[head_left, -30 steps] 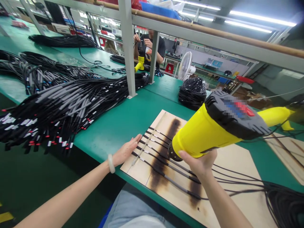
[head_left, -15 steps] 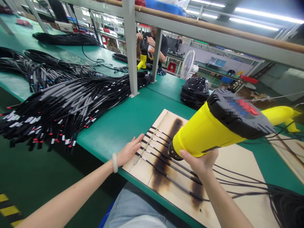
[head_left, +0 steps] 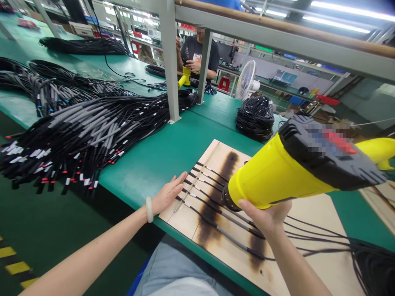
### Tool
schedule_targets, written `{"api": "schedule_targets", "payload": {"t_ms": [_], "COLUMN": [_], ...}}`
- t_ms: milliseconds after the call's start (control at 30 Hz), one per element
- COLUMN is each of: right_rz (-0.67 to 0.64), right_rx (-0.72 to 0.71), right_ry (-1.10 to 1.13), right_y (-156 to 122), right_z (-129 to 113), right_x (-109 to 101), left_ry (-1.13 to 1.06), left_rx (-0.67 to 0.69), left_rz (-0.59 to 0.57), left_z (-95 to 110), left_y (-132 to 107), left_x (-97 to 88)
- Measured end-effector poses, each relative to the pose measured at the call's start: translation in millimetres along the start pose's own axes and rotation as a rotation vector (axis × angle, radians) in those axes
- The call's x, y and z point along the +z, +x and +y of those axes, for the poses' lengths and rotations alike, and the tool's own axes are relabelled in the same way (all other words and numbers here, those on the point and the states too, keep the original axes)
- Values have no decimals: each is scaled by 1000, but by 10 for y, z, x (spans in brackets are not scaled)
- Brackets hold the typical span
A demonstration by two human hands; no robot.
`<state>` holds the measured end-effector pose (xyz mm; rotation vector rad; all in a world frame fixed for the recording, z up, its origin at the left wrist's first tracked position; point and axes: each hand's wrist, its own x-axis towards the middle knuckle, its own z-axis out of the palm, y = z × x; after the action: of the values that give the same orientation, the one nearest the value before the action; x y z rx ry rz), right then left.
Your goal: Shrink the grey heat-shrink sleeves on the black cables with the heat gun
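My right hand (head_left: 268, 213) is wrapped round the barrel of a yellow and black heat gun (head_left: 277, 172), its dark nozzle tilted down over several black cables (head_left: 226, 236). The cables lie side by side on a pale wooden board (head_left: 308, 263) with dark scorch marks. Grey sleeves cover parts of them, and small white labels sit near their left ends. Flat and stretched out, my left hand (head_left: 169, 195) rests at the board's left edge on the cable ends, beside a thin rod (head_left: 197, 176) laid across them. The fingers hide some of the ends.
A big bundle of black and grey cables (head_left: 114, 123) with red tips spreads over the green table (head_left: 145, 164) at left. A coiled bundle (head_left: 255, 117) lies behind the board. Metal posts (head_left: 169, 61) rise from the table. Across it, a person (head_left: 211, 53) works near another yellow heat gun (head_left: 185, 78).
My right hand and the heat gun have shifted a little to the right and slightly down. My left hand has stayed in place. The person across the table has moved their hands.
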<state>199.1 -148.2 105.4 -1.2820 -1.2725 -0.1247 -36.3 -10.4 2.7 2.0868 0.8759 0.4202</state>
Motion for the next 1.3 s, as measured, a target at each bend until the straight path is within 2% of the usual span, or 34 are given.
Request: {"api": "schedule_targets", "payload": {"t_ms": [167,367,500,633,767,1033,1300], "right_rz": [21,-6,8,-24,-22,-3,-38], "right_rx": [-3,-26,74,59,52,128,102], "right_ry": [-45,6,108,244,210,186,169], "right_y": [20,32,41,83,98,36,86], "right_z": [-37,-29,-27,-67,-70,31,-109], "right_x": [-1,71,167,211,211,234,241], "left_ry": [-25,-27,-21,-23,-22,19,5], "left_rx": [-6,-7,-9,-5,-1,-21,-16], "left_rz": [-3,2,7,17,26,20,19], "left_z": [7,20,36,33,25,26,25], "left_y": [3,3,3,-2,-8,-13,-17], "left_x": [6,9,5,8,12,15,16]}}
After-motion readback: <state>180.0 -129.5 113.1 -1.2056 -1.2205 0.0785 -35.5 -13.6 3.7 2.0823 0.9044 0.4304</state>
